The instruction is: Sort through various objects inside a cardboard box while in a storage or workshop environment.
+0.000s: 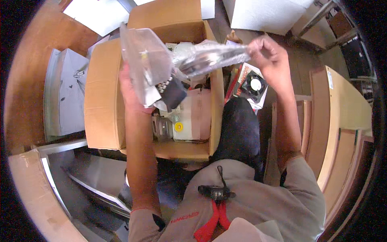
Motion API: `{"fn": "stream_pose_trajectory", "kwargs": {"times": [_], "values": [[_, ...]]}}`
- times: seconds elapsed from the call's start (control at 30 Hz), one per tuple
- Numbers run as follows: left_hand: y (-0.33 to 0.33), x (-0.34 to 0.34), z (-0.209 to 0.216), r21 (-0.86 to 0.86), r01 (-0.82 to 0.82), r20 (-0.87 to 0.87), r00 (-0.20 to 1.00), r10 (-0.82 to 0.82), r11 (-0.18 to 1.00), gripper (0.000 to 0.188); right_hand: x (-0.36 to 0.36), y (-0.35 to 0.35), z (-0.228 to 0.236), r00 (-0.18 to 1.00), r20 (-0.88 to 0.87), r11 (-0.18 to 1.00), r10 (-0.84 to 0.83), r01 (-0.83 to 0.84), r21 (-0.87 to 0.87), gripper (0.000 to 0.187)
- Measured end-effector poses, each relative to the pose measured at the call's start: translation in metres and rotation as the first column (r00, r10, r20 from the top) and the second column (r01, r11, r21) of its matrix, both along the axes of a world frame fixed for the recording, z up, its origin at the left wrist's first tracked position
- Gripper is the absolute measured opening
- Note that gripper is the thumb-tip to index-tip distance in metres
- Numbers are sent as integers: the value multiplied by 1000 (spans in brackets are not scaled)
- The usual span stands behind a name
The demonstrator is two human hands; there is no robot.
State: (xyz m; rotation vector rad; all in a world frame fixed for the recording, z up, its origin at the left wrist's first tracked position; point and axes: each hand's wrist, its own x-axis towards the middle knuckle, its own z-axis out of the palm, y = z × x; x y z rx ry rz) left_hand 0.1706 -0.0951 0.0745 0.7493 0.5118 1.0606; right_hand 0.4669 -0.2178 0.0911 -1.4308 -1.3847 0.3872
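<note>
My left hand (130,88) is closed round a clear plastic package (151,54) above the cardboard box (104,97). A black block with a row of pale terminals (173,94) shows at its lower end; whether it lies inside the plastic, I cannot tell. My right hand (272,60), blurred, pinches the end of a clear plastic bag (215,58) stretched across the box toward the left hand's package. Something dark and shiny is in that bag, too smeared to name. Below, inside the box, lie a yellow ring (178,126), a pinkish-white packet (199,115) and other small parts.
A white box with a black fan (254,86) on it sits right of the cardboard box, by my knee. Wooden panels (336,121) stand at the right. A grey-white block (68,94) is at the left, and white foam pieces (262,14) lie at the back.
</note>
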Motion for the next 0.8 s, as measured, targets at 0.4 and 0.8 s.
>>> {"fn": "stream_pose_trajectory", "kwargs": {"times": [0.4,0.8], "values": [[-7,6,-8,-104,-6,36,999,10,995,69,-40,12,-45,837,531,978,-137,28,207,19],[-36,23,13,-248,-145,-100,987,124,958,61,-90,-10,-31,773,634,978,40,-160,133,35]]}}
